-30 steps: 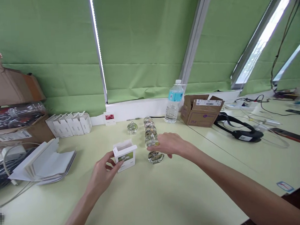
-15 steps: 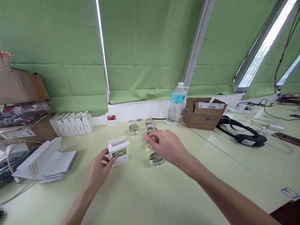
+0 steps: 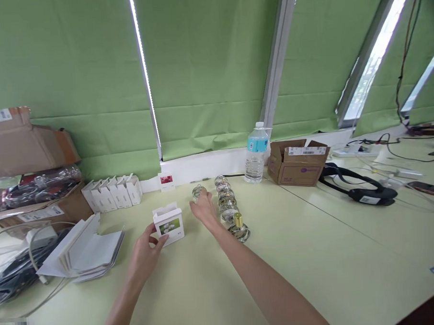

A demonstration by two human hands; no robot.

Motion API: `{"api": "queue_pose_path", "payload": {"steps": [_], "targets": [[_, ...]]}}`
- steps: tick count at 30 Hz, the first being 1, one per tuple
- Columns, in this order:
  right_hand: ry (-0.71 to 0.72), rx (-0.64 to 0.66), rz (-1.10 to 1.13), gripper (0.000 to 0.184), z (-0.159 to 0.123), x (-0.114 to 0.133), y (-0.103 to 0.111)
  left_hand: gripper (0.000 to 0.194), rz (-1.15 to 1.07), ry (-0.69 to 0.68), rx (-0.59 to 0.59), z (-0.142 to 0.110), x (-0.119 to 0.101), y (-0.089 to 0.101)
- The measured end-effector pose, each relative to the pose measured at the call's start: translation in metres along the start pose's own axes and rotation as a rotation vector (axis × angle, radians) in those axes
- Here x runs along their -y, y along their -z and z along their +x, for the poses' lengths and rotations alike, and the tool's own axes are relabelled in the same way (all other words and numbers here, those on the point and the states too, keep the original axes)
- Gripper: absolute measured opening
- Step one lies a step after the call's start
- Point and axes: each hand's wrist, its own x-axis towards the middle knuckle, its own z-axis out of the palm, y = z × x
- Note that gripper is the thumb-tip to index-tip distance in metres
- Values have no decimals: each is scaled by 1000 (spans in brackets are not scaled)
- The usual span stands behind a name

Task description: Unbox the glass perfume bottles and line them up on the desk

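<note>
My left hand grips a small white box with its top flap up and a green picture on its front; the box stands on the pale green table. My right hand reaches across to a lone round glass bottle near the back of the table, fingers curled at it; whether they grip it I cannot tell. To the right of that hand runs a row of several glass perfume bottles, the nearest one with a gold cap.
Folded white boxes stand in a row at back left, flat cardboard blanks lie at left beside brown cartons and cables. A water bottle, a small brown carton and a black headset lie at right.
My right hand has left the row of bottles and moved left and away to the lone bottle. My left hand and the white box stay put. The view has tilted up slightly.
</note>
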Motion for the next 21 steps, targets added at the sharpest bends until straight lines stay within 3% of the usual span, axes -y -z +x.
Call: {"api": "queue_pose_path", "payload": {"steps": [4,10,21], "targets": [[-108,-82,23,60,26,2,-14,49,-27,10,42,1,4,2],[-156,-129,13,75,51,-7,-29,45,2,-6,53,1,2,3],[-128,-122,-100,57,58,-5,-39,36,80,-31,60,0,-3,8]]}}
